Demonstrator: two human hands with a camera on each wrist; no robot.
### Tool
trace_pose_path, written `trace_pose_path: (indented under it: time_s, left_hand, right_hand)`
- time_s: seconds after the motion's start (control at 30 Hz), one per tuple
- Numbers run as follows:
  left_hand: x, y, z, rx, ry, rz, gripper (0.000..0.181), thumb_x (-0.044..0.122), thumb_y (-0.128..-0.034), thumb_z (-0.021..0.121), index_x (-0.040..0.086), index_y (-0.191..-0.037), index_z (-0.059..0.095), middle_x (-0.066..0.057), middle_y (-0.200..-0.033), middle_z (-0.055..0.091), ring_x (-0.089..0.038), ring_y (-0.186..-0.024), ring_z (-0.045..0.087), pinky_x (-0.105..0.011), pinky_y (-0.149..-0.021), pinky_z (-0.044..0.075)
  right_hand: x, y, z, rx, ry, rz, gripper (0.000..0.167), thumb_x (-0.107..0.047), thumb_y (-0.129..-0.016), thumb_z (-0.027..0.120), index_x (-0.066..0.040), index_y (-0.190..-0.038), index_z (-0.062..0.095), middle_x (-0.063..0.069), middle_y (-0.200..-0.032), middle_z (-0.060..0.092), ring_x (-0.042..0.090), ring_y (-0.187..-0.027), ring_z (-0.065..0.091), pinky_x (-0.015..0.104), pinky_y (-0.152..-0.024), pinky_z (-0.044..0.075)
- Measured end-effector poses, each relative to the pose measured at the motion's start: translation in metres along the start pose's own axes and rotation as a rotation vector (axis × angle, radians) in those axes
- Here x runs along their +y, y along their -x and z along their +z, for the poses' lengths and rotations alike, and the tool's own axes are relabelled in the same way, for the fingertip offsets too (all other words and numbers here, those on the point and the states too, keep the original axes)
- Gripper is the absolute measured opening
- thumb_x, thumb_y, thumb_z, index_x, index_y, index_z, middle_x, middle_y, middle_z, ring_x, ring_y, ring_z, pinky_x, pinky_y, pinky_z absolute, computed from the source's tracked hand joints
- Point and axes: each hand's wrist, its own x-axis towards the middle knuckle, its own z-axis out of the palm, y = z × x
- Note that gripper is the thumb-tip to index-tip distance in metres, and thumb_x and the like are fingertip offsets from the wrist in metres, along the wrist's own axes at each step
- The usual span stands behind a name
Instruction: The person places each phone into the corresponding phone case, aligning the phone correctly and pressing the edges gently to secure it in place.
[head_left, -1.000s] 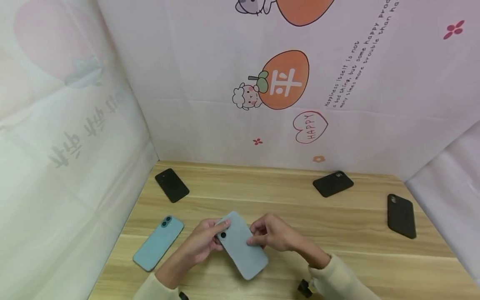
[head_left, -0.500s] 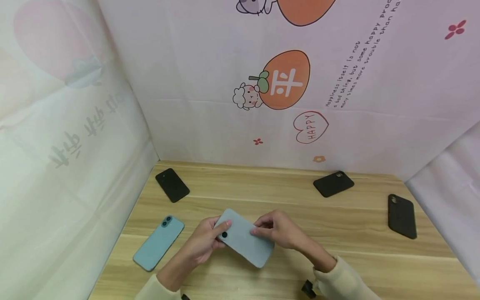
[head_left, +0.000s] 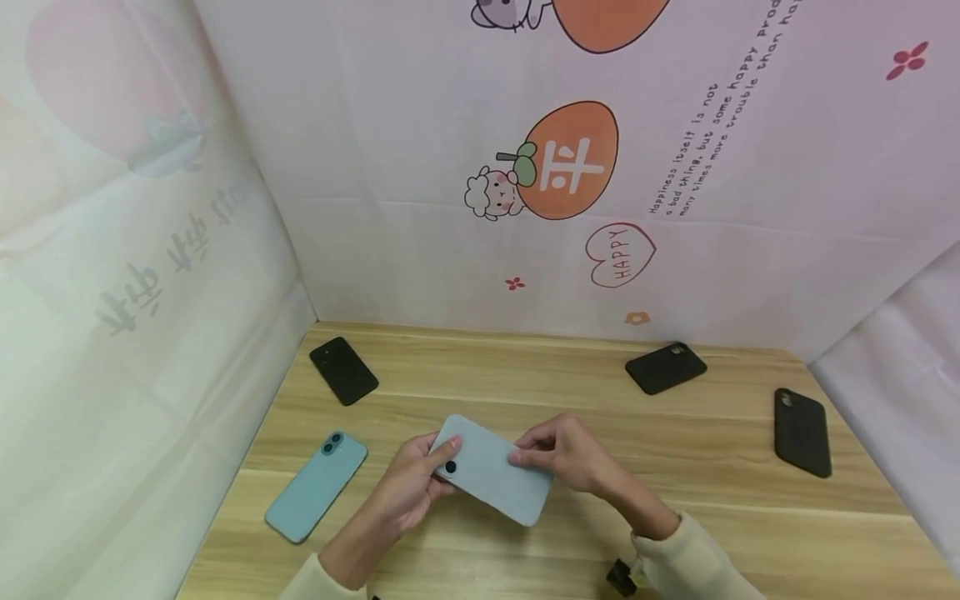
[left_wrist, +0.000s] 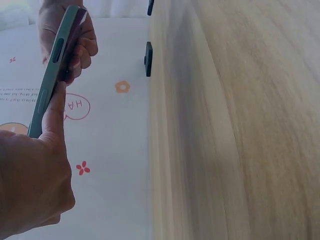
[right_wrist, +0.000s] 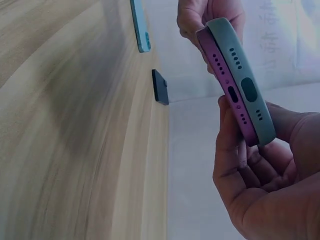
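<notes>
Both hands hold a pale blue-green phone case (head_left: 491,471) together with a pink phone above the table. The right wrist view shows the pink phone (right_wrist: 232,92) against the open side of the case (right_wrist: 245,82), with the bottom edges slightly out of line. My left hand (head_left: 412,479) grips the camera end, its thumb lying on the case's back. At the other end, my right hand (head_left: 566,454) pinches phone and case between thumb and fingers. In the left wrist view the case's side (left_wrist: 47,85) faces the camera, and a gap shows between case and phone near the top.
A teal phone (head_left: 318,487) lies left of the hands on the wooden table (head_left: 480,383). A black phone (head_left: 344,371) rests at the back left. Two black phone cases lie on the right, one near the back (head_left: 666,367), the other at the side (head_left: 802,432). Printed cloth walls enclose the table.
The case and phone have turned, their lower end swinging right and up. My right hand has shifted slightly right and up with them. Both hands keep their hold.
</notes>
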Motion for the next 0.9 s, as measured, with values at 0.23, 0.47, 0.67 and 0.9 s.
trace_pose_path:
  time_s: [0.23, 0.47, 0.67, 0.9]
  left_hand:
    - [-0.002, 0.0, 0.002, 0.023, 0.034, 0.015, 0.048, 0.017, -0.1134, 0.05, -0.016, -0.147, 0.042, -0.019, -0.13, 0.066, -0.026, -0.117, 0.069, -0.044, -0.1, 0.059]
    - [-0.002, 0.001, 0.002, 0.066, 0.087, 0.045, 0.05, 0.019, -0.1151, 0.045, -0.013, -0.152, 0.036, -0.022, -0.138, 0.058, -0.025, -0.123, 0.066, -0.042, -0.105, 0.056]
    - [-0.001, 0.002, 0.002, 0.067, 0.114, 0.053, 0.05, 0.019, -0.1156, 0.043, -0.012, -0.154, 0.033, -0.022, -0.141, 0.055, -0.025, -0.126, 0.064, -0.041, -0.106, 0.055]
    - [-0.002, 0.003, 0.003, 0.072, 0.118, 0.051, 0.05, 0.018, -0.1154, 0.044, -0.011, -0.154, 0.034, -0.022, -0.14, 0.056, -0.025, -0.125, 0.064, -0.042, -0.106, 0.055]
  right_hand:
    - [0.009, 0.0, -0.001, 0.092, -0.042, 0.084, 0.02, -0.025, -0.095, 0.082, -0.005, -0.098, 0.084, 0.005, -0.089, 0.079, 0.014, -0.075, 0.07, 0.025, -0.066, 0.059]
    - [0.013, 0.002, -0.006, 0.094, -0.236, 0.143, 0.032, -0.019, -0.098, 0.078, 0.01, -0.112, 0.077, 0.019, -0.1, 0.079, 0.024, -0.083, 0.078, 0.039, -0.075, 0.066]
    - [0.014, 0.002, -0.006, 0.104, -0.295, 0.16, 0.034, -0.016, -0.099, 0.077, 0.014, -0.116, 0.073, 0.023, -0.104, 0.079, 0.027, -0.085, 0.079, 0.039, -0.076, 0.066]
    - [0.017, 0.001, -0.006, 0.112, -0.309, 0.162, 0.031, -0.013, -0.1, 0.076, 0.014, -0.114, 0.073, 0.023, -0.103, 0.079, 0.026, -0.083, 0.079, 0.038, -0.075, 0.066]
